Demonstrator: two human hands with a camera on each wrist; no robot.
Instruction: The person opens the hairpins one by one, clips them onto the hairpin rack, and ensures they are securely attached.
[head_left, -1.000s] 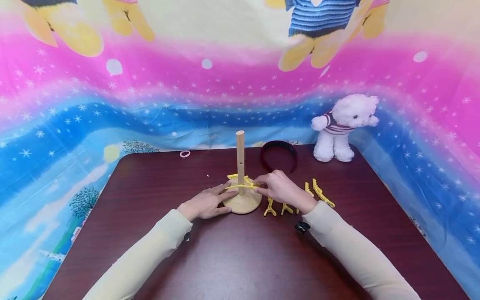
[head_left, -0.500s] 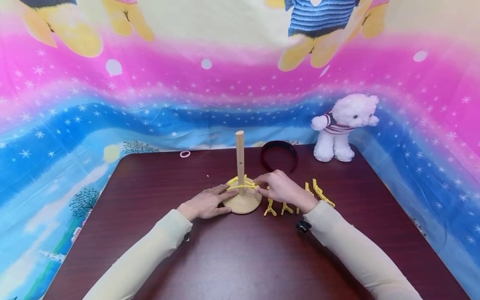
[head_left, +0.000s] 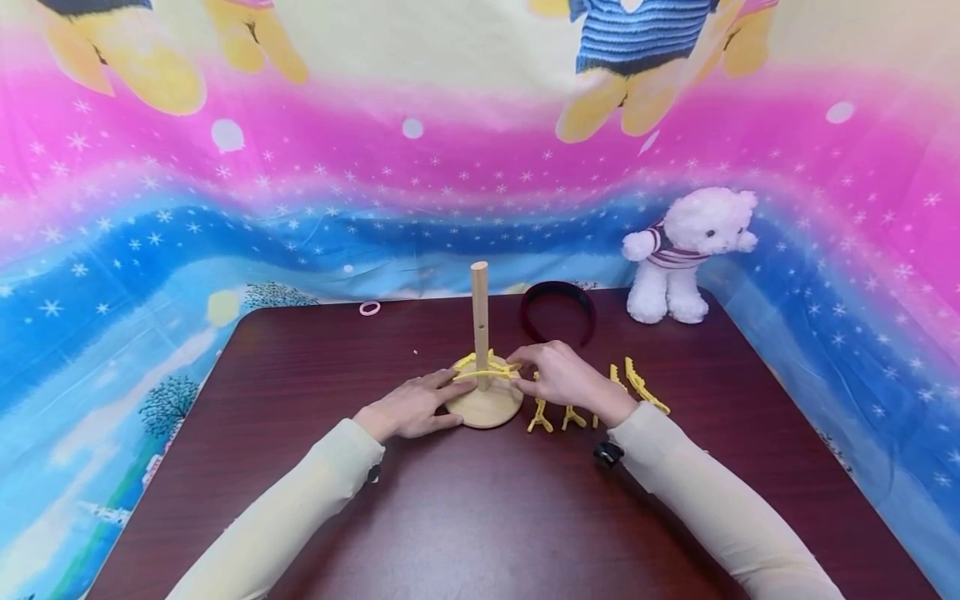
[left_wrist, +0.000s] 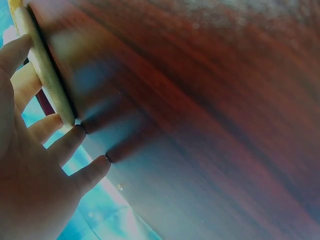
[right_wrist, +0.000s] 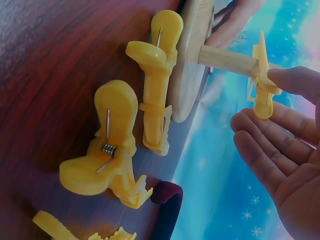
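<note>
In the head view, a yellow hair clip straddles the wooden post near its foot, one arm in front and one behind. My right hand pinches its handle end; the right wrist view shows the thumb on one handle of the clip and fingers by the other. The post stands upright on a round wooden base. My left hand rests at the base's left side with fingers spread. In the left wrist view, its thumb and some fingers touch the base's edge while the others reach to the table.
Several more yellow hair clips stand or lie to the right of the base, partly behind my right hand. A dark red headband is behind them. A pink ring lies by the table's back edge. A white teddy bear stands at the back right.
The clip's rear arm has swung in closer to the post, so its two arms now sit nearer together around it. Both hands have stayed almost where they were.
</note>
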